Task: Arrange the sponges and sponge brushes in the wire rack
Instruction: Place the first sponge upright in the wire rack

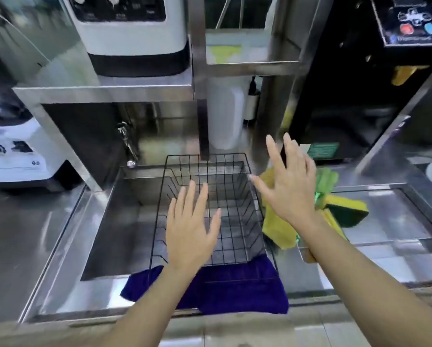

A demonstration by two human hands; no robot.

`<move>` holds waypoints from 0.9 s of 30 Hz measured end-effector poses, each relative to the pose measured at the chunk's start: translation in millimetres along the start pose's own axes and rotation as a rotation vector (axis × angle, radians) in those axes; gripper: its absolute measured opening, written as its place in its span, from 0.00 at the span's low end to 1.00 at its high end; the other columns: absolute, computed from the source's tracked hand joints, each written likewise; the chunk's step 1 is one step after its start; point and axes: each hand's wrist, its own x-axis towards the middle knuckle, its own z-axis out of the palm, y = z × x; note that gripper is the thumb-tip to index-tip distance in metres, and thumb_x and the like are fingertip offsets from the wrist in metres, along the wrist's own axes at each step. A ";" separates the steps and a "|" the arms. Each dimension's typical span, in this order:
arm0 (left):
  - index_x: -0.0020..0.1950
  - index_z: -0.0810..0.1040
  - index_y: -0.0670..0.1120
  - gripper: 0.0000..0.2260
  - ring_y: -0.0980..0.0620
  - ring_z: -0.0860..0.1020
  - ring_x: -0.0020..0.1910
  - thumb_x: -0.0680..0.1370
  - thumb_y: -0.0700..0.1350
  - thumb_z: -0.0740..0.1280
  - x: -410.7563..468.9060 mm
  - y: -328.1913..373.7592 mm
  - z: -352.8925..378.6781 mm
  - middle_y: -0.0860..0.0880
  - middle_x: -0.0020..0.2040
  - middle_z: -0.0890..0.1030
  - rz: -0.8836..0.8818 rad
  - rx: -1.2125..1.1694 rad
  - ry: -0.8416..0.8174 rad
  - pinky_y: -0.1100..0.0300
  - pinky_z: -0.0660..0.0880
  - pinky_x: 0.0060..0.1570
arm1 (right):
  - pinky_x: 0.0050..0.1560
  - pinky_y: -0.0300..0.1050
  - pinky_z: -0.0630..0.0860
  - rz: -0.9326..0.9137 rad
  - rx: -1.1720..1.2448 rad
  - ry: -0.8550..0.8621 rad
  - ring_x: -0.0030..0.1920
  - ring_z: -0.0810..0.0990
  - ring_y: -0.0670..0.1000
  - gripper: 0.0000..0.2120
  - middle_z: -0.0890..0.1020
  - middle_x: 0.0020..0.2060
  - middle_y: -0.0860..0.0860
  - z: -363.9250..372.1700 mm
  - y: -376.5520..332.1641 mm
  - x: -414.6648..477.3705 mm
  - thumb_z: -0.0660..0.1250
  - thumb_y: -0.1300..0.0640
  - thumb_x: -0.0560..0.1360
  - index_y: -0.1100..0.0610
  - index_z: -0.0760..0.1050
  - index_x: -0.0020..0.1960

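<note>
A black wire rack [235,156] sits over the steel sink, with nothing visible inside it. My left hand [192,221] hovers flat above the rack's near half, fingers spread, holding nothing. My right hand [288,184] is open just past the rack's right rim, above a pile of sponges. One yellow sponge with a dark green scouring side [347,209] lies to the right of that hand. A yellow sponge [276,230] lies against the rack's right side. Green pieces [329,180] sit behind the hand; my hand and forearm hide much of the pile.
A purple cloth [235,291] lies under the rack's near end, over the sink's front edge. The sink basin [124,221] drops away left of the rack, with a faucet [127,144] at its back. A white appliance [14,151] stands at left, a dark machine [347,108] at back right.
</note>
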 end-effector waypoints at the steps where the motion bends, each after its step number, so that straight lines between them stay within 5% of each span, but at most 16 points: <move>1: 0.75 0.65 0.47 0.26 0.43 0.63 0.73 0.80 0.58 0.53 -11.6 0.7 4.0 0.43 0.74 0.65 -0.024 -0.011 -0.052 0.51 0.53 0.71 | 0.68 0.58 0.64 0.022 0.011 -0.055 0.72 0.66 0.58 0.36 0.65 0.73 0.59 5.4 1.3 -7.2 0.60 0.36 0.72 0.48 0.54 0.75; 7: 0.68 0.74 0.44 0.25 0.46 0.75 0.63 0.79 0.58 0.54 -81.5 -2.8 26.1 0.44 0.64 0.77 0.043 0.129 -0.175 0.49 0.67 0.65 | 0.63 0.58 0.69 0.093 -0.061 -0.247 0.69 0.71 0.60 0.36 0.69 0.71 0.61 38.6 17.8 -51.8 0.57 0.35 0.71 0.52 0.60 0.73; 9: 0.57 0.80 0.43 0.22 0.47 0.81 0.49 0.80 0.57 0.55 -93.2 -6.7 30.2 0.46 0.50 0.83 0.126 0.183 -0.129 0.51 0.70 0.55 | 0.65 0.58 0.67 0.158 -0.056 -0.323 0.70 0.69 0.60 0.36 0.67 0.72 0.61 42.2 20.6 -57.1 0.55 0.33 0.71 0.53 0.61 0.73; 12: 0.43 0.80 0.43 0.24 0.47 0.77 0.32 0.83 0.56 0.52 -99.7 -12.7 34.8 0.49 0.32 0.78 0.196 0.209 -0.060 0.53 0.68 0.38 | 0.67 0.57 0.64 0.298 0.020 -0.540 0.72 0.64 0.61 0.37 0.62 0.74 0.60 46.8 23.5 -64.2 0.57 0.33 0.73 0.53 0.59 0.74; 22: 0.37 0.77 0.44 0.23 0.47 0.73 0.29 0.83 0.55 0.52 -97.9 -13.9 36.6 0.50 0.30 0.74 0.267 0.280 0.020 0.54 0.65 0.34 | 0.71 0.57 0.62 0.428 0.226 -0.671 0.75 0.56 0.62 0.37 0.55 0.75 0.60 41.3 21.7 -60.1 0.66 0.46 0.73 0.54 0.53 0.76; 27: 0.37 0.76 0.44 0.23 0.47 0.73 0.29 0.83 0.54 0.52 -97.4 -13.8 36.6 0.49 0.30 0.74 0.269 0.284 0.014 0.54 0.66 0.34 | 0.61 0.56 0.69 0.484 0.265 -0.749 0.66 0.68 0.64 0.35 0.63 0.70 0.63 34.1 17.7 -49.4 0.66 0.51 0.73 0.57 0.54 0.73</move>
